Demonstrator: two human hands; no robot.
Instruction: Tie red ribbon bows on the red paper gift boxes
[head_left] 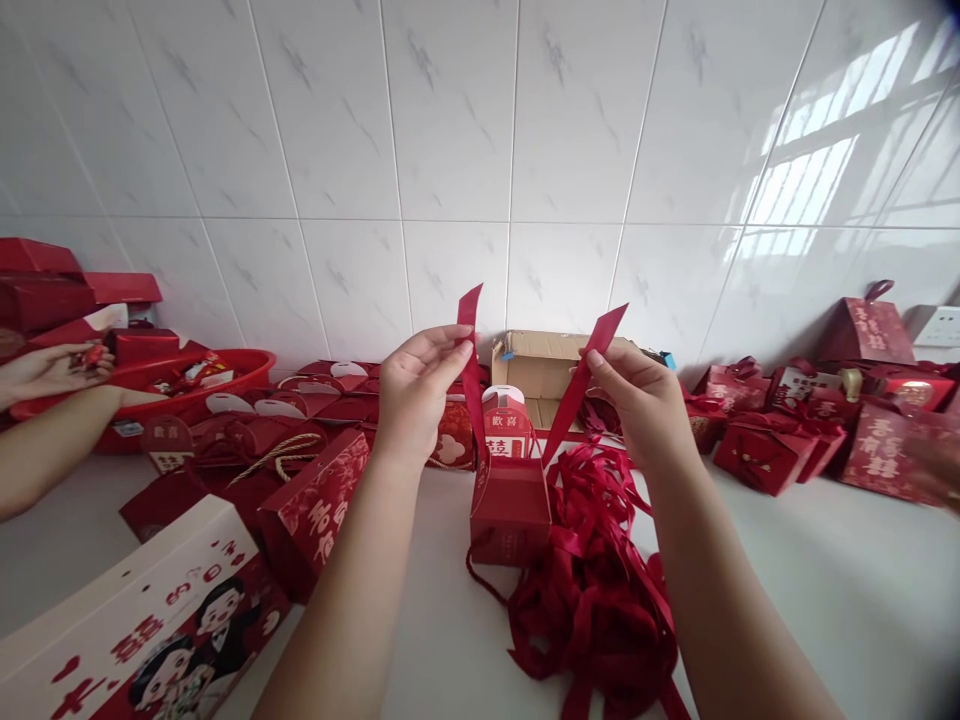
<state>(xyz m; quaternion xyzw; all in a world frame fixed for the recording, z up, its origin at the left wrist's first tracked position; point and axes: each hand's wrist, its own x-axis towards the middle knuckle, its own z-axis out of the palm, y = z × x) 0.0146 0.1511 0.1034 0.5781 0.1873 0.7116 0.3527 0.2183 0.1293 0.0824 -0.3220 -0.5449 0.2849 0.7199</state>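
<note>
A small red box (511, 515) stands on the white table, its upper flaps raised. A dark red ribbon (568, 412) rises from the box top in two lengths, spread in a V. My left hand (424, 390) pinches the left length near its slanted tip. The right length is pinched between thumb and fingers of my right hand (637, 395), also close to the tip. Both hands are above the box and apart from it. A twisted dark cord hangs at the box's lower left. Beside the box, on its right, lies a heap of loose red ribbons (600, 610).
An open cardboard box (536, 352) stands by the tiled wall. Red gift boxes (765, 450) sit at right, others at left near a red basin (259, 372). A large printed box (172, 620) fills the front left. Other people's hands show at both edges.
</note>
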